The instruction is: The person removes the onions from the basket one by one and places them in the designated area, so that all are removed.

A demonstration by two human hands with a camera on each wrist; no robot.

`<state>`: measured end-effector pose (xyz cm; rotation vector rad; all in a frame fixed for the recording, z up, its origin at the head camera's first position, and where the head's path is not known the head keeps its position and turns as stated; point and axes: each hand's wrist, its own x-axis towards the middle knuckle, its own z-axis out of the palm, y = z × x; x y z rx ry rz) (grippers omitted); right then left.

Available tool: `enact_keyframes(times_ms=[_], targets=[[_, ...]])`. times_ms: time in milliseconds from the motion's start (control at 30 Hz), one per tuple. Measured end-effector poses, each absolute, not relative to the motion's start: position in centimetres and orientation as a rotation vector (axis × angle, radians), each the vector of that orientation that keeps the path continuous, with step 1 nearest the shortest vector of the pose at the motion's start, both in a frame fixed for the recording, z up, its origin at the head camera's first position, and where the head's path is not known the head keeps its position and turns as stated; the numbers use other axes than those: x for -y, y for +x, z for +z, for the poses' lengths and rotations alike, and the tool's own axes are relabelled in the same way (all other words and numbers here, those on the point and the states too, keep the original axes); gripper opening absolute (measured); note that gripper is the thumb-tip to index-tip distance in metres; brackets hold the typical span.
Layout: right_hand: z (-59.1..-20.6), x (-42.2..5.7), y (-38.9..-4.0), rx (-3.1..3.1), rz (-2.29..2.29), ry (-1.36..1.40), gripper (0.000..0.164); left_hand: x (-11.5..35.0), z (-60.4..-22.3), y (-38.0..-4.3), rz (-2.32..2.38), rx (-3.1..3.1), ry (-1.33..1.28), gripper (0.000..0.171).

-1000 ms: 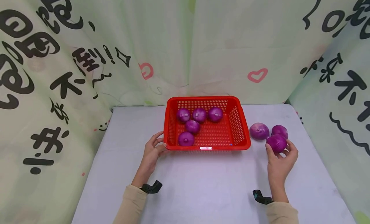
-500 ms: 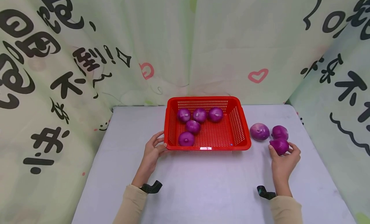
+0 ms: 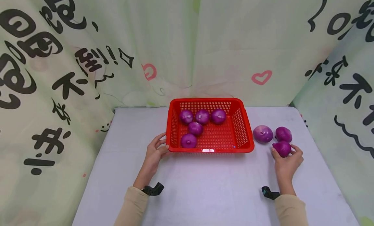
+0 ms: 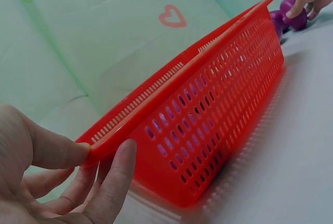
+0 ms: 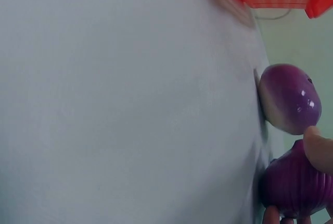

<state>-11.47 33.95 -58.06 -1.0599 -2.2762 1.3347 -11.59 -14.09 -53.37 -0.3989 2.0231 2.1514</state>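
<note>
A red plastic basket stands on the table with several purple onions in its left part. My left hand grips its near left corner; in the left wrist view the thumb lies on the rim and the fingers are beneath it. To the right of the basket, my right hand holds a purple onion between thumb and fingers, low at the table. Behind that onion sits another onion. A larger, paler purple one lies between them and the basket, glossy in the right wrist view.
The white table stretches in front of the basket. Behind and at both sides hangs a pale green curtain with black writing and pink hearts. A black wrist camera is worn on each wrist.
My right hand has shifted slightly right with the onion, which has turned so its pointed tip faces left. The left hand and basket have stayed put.
</note>
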Motion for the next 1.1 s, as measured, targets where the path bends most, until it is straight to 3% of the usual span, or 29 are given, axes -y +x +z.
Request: enact_keyframes(times_ms=[533, 1100], targets=[[-58.3, -34.1, -11.4, 2.368, 1.245, -1.003, 0.084, 14.2, -53.7, -11.6, 2.154, -2.024, -0.373, 0.06], [-55.3, -31.1, -10.0, 2.325, 1.265, -0.936, 0.075, 14.2, -53.7, -11.6, 2.157, -2.012, -0.369, 0.059]])
